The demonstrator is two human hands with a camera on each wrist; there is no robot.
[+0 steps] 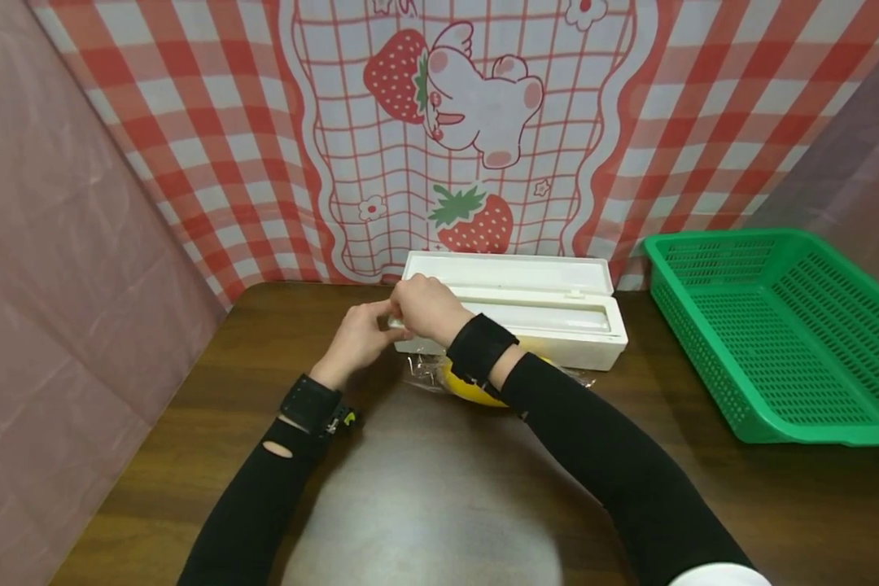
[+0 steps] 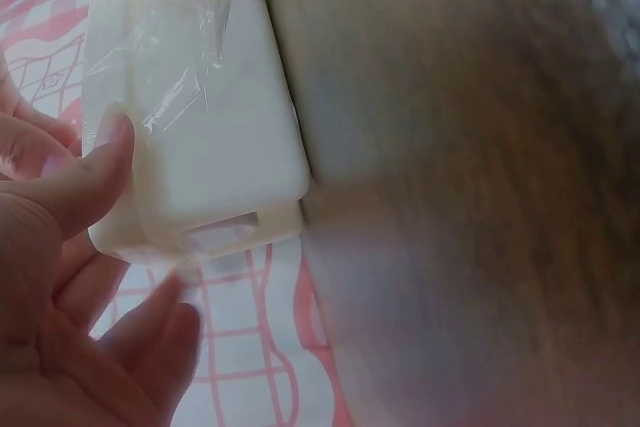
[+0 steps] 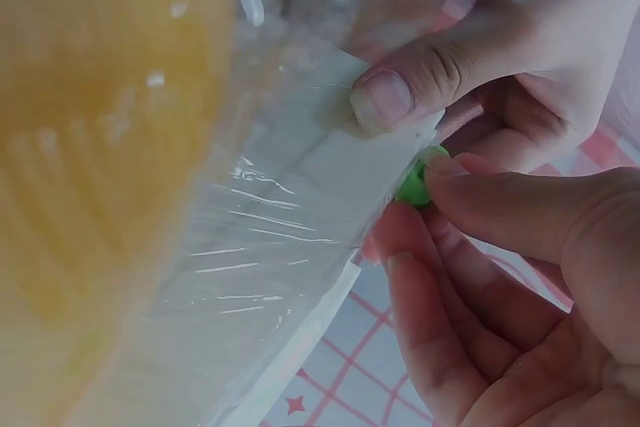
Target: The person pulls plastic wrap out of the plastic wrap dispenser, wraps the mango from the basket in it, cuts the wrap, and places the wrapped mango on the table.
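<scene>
A white cling film dispenser box point(image 1: 589, 352) stands at the table's back edge with its lid point(image 1: 513, 273) raised. At its left end my left hand point(image 1: 355, 335) grips the box, thumb pressed on the front edge in the left wrist view. Right beside it, my right hand point(image 1: 430, 308) pinches a small green slider point(image 3: 412, 185) at the box's edge, seen in the right wrist view. Clear film point(image 3: 260, 237) drapes over the box front. Against the front lies a rounded yellow thing point(image 1: 472, 391) in film, partly hidden by my right wrist.
A green plastic basket point(image 1: 710, 366) stands on the right of the wooden table point(image 1: 212, 415). Behind the box hangs a red-and-white checked cloth point(image 1: 227, 146) with strawberry prints. A pink cloth point(image 1: 66, 268) hangs at the left.
</scene>
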